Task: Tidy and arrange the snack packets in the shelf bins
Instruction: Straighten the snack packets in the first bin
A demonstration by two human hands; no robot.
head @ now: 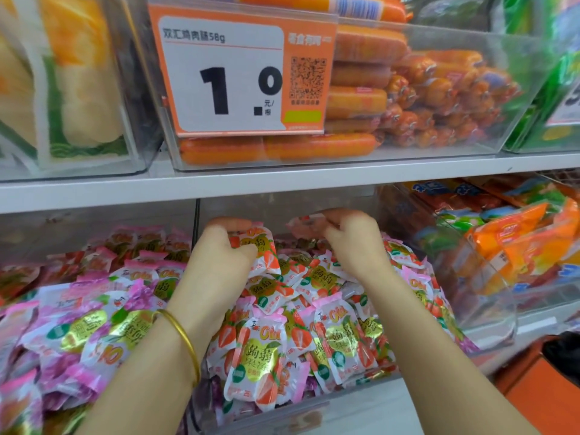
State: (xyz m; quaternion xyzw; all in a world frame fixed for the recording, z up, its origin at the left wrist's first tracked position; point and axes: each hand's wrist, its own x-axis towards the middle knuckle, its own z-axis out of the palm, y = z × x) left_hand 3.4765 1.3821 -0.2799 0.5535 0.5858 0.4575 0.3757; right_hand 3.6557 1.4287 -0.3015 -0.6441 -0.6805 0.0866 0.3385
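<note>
Low centre, the clear bin (pixel 314 412) is heaped with strawberry jelly packets (pixel 260 356): light, soft, slippery film, likely best pinched at the crimped ends. Farther up, the left hand (pixel 219 246) curls its fingers round one packet; the right hand (pixel 354 243) pinches another at the heap's back.

Both bare forearms reach forward and up, near parallel. Left hand (pixel 219 246), gold bangle (pixel 180 340) on its wrist, fingers curled round a white strawberry-printed jelly packet (pixel 262 246). Right hand (pixel 354 240), knuckles up, fingertips pinching a pale pink-white packet (pixel 303 226). Hands apart, level with each other.
</note>
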